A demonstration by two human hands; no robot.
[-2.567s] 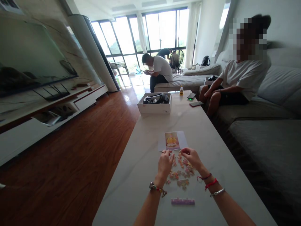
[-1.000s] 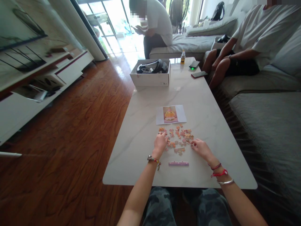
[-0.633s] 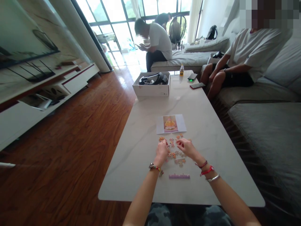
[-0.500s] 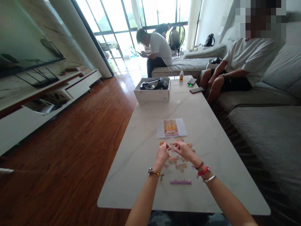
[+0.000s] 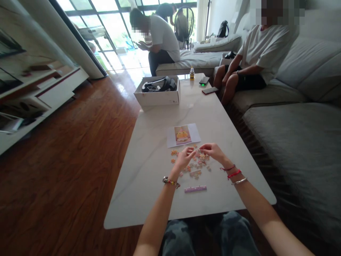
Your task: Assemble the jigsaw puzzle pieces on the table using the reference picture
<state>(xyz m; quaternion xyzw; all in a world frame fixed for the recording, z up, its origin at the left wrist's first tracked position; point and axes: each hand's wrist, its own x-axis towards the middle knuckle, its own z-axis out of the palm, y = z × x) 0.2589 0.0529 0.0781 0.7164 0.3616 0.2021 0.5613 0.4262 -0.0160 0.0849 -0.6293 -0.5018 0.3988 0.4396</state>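
Observation:
Both of my hands hover over a scatter of small orange and pink puzzle pieces (image 5: pixel 196 166) on the white marble table (image 5: pixel 149 170). My left hand (image 5: pixel 184 159) and my right hand (image 5: pixel 213 151) have their fingertips pinched, almost touching each other, on small puzzle pieces. Just beyond them lies a paper sheet with a picture of a yellow figure (image 5: pixel 182 135). A joined pink strip of pieces (image 5: pixel 195 189) lies nearer to me.
A white open box holding a dark headset (image 5: pixel 158 91) stands farther up the table, with a small bottle (image 5: pixel 191 73) and two phones (image 5: pixel 207 85) past it. One person sits on the grey sofa (image 5: pixel 290 121) at the right, another on the far seat. Wooden floor at left.
My hands came together over the pieces, fingertips now nearly meeting. The view has shifted and tilted down, so my knees show.

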